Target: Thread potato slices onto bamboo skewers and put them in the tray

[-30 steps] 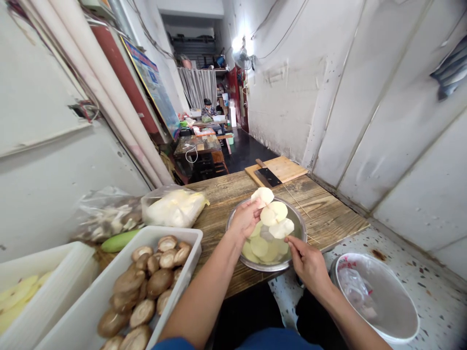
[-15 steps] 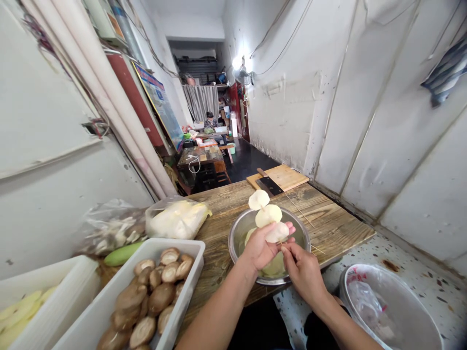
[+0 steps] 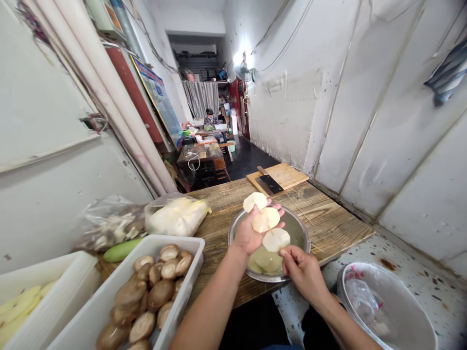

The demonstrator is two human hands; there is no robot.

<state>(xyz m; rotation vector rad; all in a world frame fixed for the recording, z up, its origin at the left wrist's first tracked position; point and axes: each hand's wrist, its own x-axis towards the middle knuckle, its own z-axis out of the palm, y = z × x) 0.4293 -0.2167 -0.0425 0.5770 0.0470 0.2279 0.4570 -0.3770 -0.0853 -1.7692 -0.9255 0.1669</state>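
Note:
Three pale potato slices (image 3: 266, 219) are threaded in a row on a thin bamboo skewer (image 3: 271, 230). My left hand (image 3: 250, 233) is open beneath them, palm up with fingers spread, and the upper slices lie against it. With thumb and fingers pinched, my right hand (image 3: 302, 266) grips the skewer's near end beside the lowest slice; that end is mostly hidden. Both hands are over a round metal bowl (image 3: 233, 236), where more potato slices (image 3: 265, 261) lie in liquid.
A cleaver (image 3: 269, 184) rests on a wooden cutting board (image 3: 290, 176), with loose skewers (image 3: 299, 208) nearby. Left are a white bin of mushrooms (image 3: 199, 248), a bin of slices (image 3: 75, 272), a green vegetable (image 3: 122, 250) and plastic bags (image 3: 178, 214). A bucket (image 3: 419, 316) stands right.
The skewered slices have shifted slightly down and toward me across my left palm. My left fingers now spread behind the upper slices, and the lowest slice has come off the palm toward my right hand.

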